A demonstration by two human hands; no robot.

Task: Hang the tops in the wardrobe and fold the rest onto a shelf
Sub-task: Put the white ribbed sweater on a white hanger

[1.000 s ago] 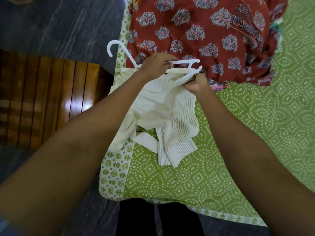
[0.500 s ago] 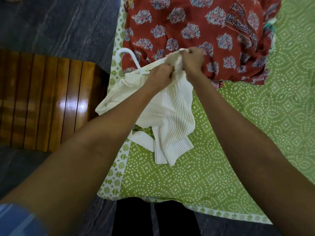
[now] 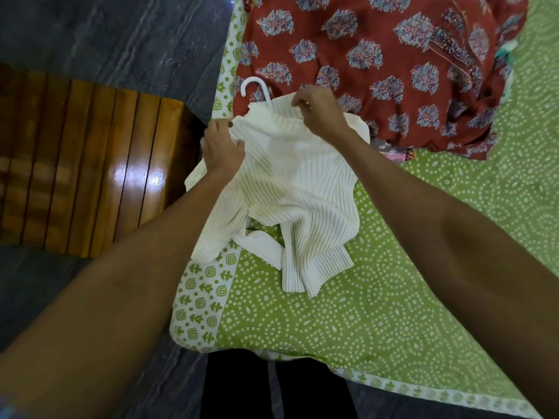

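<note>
A cream ribbed knit top lies spread over the near left corner of the bed. A white plastic hanger is inside it, and only its hook sticks out above the collar. My left hand grips the top's left shoulder. My right hand pinches the collar near the hook. The hanger's arms are hidden under the fabric. One sleeve trails down toward me.
A red printed garment lies piled behind the top. The bed has a green dotted bedsheet with a white patterned border. A glossy wooden slatted surface stands left of the bed on dark stone floor.
The bunched top has been pulled down over the hanger and spread out. My hands have moved apart, the left to the shoulder and the right to the collar.
</note>
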